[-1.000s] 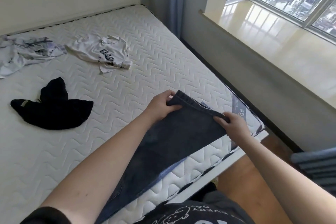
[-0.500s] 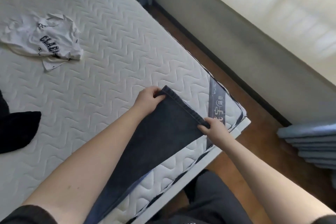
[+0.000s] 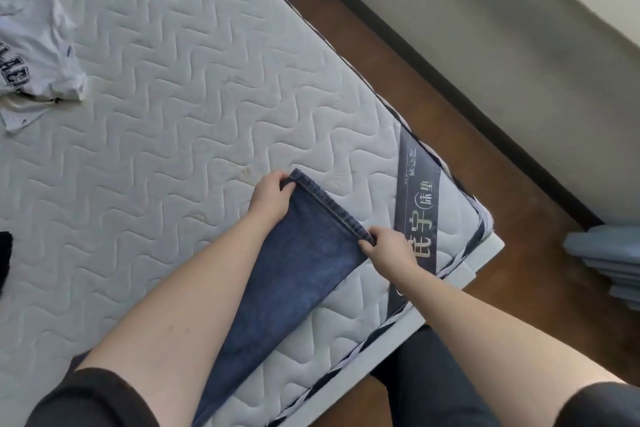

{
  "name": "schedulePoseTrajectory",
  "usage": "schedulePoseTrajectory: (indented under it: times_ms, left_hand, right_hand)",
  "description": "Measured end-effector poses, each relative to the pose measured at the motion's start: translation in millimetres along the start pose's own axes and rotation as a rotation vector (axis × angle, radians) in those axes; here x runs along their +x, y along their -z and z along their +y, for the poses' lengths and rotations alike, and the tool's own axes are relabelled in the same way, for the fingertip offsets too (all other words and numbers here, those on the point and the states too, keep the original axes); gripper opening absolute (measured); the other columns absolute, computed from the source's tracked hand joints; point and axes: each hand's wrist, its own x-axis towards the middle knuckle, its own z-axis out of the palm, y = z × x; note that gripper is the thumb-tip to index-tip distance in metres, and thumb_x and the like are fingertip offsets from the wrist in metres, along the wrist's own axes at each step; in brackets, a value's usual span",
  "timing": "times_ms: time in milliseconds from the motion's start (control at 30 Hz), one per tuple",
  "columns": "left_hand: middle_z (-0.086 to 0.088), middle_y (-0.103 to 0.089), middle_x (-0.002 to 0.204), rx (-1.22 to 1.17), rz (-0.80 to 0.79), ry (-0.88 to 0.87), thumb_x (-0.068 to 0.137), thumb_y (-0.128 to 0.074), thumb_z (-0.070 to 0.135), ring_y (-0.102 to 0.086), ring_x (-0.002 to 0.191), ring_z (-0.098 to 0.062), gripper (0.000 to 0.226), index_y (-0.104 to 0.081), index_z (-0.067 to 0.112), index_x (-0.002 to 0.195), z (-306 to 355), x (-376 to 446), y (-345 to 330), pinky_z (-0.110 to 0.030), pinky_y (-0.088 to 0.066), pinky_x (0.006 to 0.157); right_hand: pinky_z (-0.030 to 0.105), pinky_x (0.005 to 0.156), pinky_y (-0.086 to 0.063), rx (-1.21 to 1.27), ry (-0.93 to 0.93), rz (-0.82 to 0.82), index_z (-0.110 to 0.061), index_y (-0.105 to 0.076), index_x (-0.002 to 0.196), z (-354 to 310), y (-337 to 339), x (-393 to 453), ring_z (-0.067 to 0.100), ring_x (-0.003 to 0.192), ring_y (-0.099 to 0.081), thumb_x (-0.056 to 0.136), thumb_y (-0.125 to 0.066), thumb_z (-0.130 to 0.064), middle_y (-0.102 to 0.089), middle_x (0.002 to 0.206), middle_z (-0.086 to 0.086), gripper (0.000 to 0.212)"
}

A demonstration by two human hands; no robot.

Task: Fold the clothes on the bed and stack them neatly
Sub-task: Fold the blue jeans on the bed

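Observation:
A pair of dark blue jeans [image 3: 294, 274] lies along the near right part of the white quilted mattress [image 3: 180, 87], its leg stretching back under my left forearm. My left hand [image 3: 272, 199] pinches the far corner of the hem. My right hand [image 3: 388, 248] pinches the near corner of the same hem, close to the mattress corner. A crumpled white T-shirt with dark lettering [image 3: 31, 55] rests at the far left. The tip of a black garment [image 3: 5, 253] shows at the left edge.
A dark label band [image 3: 420, 215] crosses the mattress corner. Beyond the bed's right edge runs a brown wooden floor [image 3: 540, 281] and a pale wall with a dark skirting board [image 3: 450, 55]. A blue-grey stacked object [image 3: 613, 260] stands at the right.
The view has tilted down and right, so the window and headboard have left the frame. Both hands have kept their hold on the jeans hem and lowered it flat onto the mattress.

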Motion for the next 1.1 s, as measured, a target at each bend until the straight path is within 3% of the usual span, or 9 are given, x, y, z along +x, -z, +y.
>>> schedulePoseTrajectory:
  times_ms: [100, 167, 333, 467, 567, 633, 733, 900, 1100]
  left_hand:
    - [-0.018, -0.059, 0.116, 0.077, -0.051, 0.025, 0.098, -0.055, 0.018, -0.057, 0.103, -0.031, 0.020, -0.062, 0.005, 0.110, -8, 17, -17, -0.031, -0.041, 0.089]
    - [-0.020, -0.054, 0.119, 0.097, -0.068, 0.062, 0.098, -0.055, 0.017, -0.056, 0.106, -0.033, 0.020, -0.061, 0.006, 0.113, -11, 23, -27, -0.033, -0.041, 0.093]
    - [-0.014, -0.048, 0.135, 0.195, -0.130, 0.176, 0.090, -0.069, 0.026, -0.050, 0.123, -0.030, 0.050, -0.048, 0.011, 0.133, -24, 29, -42, -0.039, -0.039, 0.106]
    - [-0.010, -0.061, 0.123, 0.218, -0.184, 0.259, 0.087, -0.071, 0.036, -0.058, 0.112, -0.029, 0.046, -0.058, 0.008, 0.122, -41, 39, -41, -0.033, -0.045, 0.092]
    - [-0.014, -0.067, 0.109, 0.173, -0.184, 0.201, 0.093, -0.065, 0.027, -0.060, 0.092, -0.027, 0.027, -0.064, 0.008, 0.111, -40, 43, -41, -0.028, -0.041, 0.074]
    - [-0.014, -0.068, 0.104, 0.090, -0.154, 0.145, 0.094, -0.063, 0.020, -0.062, 0.092, -0.027, 0.019, -0.063, 0.007, 0.108, -36, 45, -42, -0.030, -0.044, 0.075]
    - [-0.011, -0.069, 0.106, 0.021, -0.193, 0.033, 0.096, -0.059, 0.016, -0.063, 0.099, -0.027, 0.016, -0.062, 0.009, 0.110, -24, 50, -48, -0.032, -0.046, 0.084]
    - [-0.004, -0.061, 0.113, 0.016, -0.162, -0.009, 0.098, -0.054, 0.016, -0.059, 0.105, -0.024, 0.031, -0.055, 0.017, 0.129, 0, 57, -60, -0.028, -0.042, 0.089]
    - [-0.004, -0.031, 0.152, 0.514, -0.181, -0.177, 0.091, -0.060, 0.019, -0.040, 0.131, -0.029, 0.070, -0.027, 0.024, 0.152, -47, -2, -46, -0.044, -0.032, 0.109]
  right_hand:
    - [0.037, 0.077, -0.040, -0.084, -0.037, -0.045, -0.025, -0.054, 0.077, 5, -6, 20, 0.031, 0.091, -0.060, 0.092, -0.055, -0.035, -0.058, 0.079, -0.001, 0.019]
    - [0.040, 0.086, -0.044, -0.167, -0.029, -0.070, -0.022, -0.060, 0.095, 8, -11, 30, 0.032, 0.104, -0.057, 0.093, -0.056, -0.036, -0.060, 0.102, 0.005, 0.015]
    - [0.042, 0.095, -0.042, 0.093, -0.104, -0.062, -0.016, -0.037, 0.135, 9, -26, 50, 0.032, 0.118, -0.054, 0.086, -0.071, -0.037, -0.046, 0.136, 0.007, 0.063]
    - [0.039, 0.094, -0.042, -0.092, -0.154, -0.116, -0.015, -0.048, 0.127, 7, -36, 63, 0.029, 0.118, -0.053, 0.087, -0.064, -0.051, -0.053, 0.127, 0.007, 0.056]
    - [0.037, 0.080, -0.047, -0.156, -0.051, -0.171, -0.010, -0.053, 0.115, 5, -35, 63, 0.033, 0.107, -0.058, 0.094, -0.057, -0.039, -0.058, 0.117, 0.012, 0.037]
    - [0.035, 0.067, -0.041, -0.164, 0.071, -0.142, -0.013, -0.047, 0.101, 6, -30, 60, 0.035, 0.094, -0.061, 0.095, -0.054, -0.030, -0.062, 0.102, 0.013, 0.020]
    - [0.036, 0.062, -0.038, -0.150, 0.068, -0.039, -0.016, -0.038, 0.092, 22, -18, 58, 0.035, 0.080, -0.058, 0.095, -0.056, -0.031, -0.057, 0.087, 0.011, 0.023]
    - [0.043, 0.081, -0.043, -0.016, -0.053, 0.119, -0.017, -0.044, 0.120, 56, -1, 58, 0.032, 0.099, -0.052, 0.089, -0.067, -0.020, -0.051, 0.119, 0.010, 0.039]
    - [0.043, 0.106, -0.033, -0.445, 0.348, 0.297, -0.011, -0.044, 0.143, 61, -23, 27, 0.030, 0.128, -0.045, 0.085, -0.064, -0.021, -0.049, 0.139, 0.010, 0.062]
